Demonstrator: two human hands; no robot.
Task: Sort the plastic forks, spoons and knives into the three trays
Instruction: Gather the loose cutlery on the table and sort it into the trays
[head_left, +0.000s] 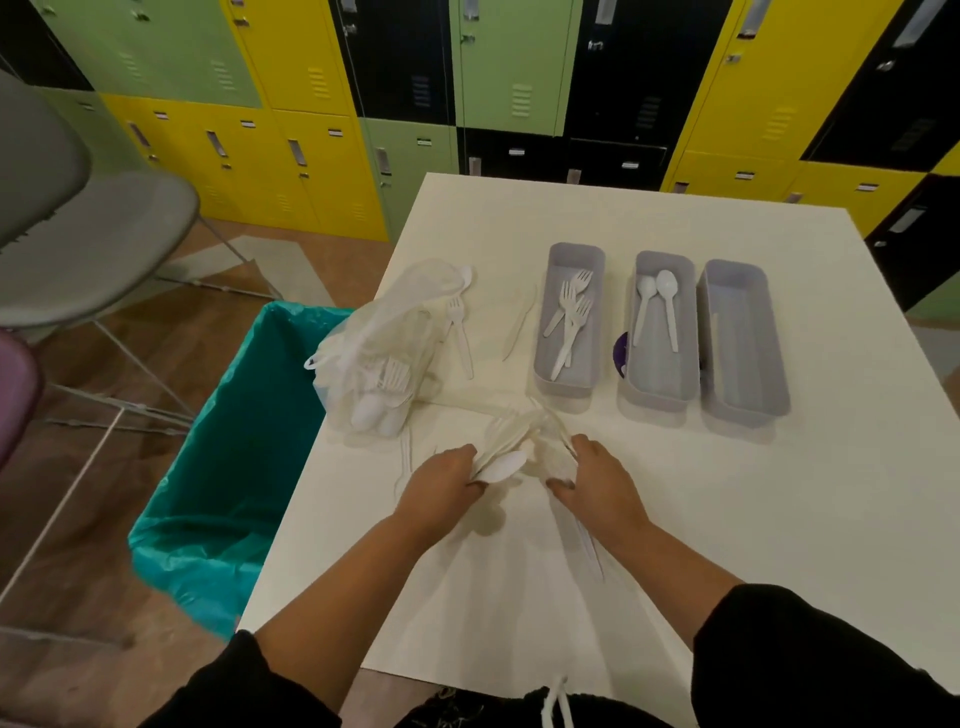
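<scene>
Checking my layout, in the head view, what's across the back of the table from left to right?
Plastic bag of cutlery → loose fork → loose knife → fork tray → spoon tray → right tray, contents unclear.

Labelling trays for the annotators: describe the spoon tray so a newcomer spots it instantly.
On the white table, three grey trays stand side by side at the far right. The spoon tray is the middle one. It alone holds two white spoons; the left tray holds forks and the right tray looks nearly empty.
</scene>
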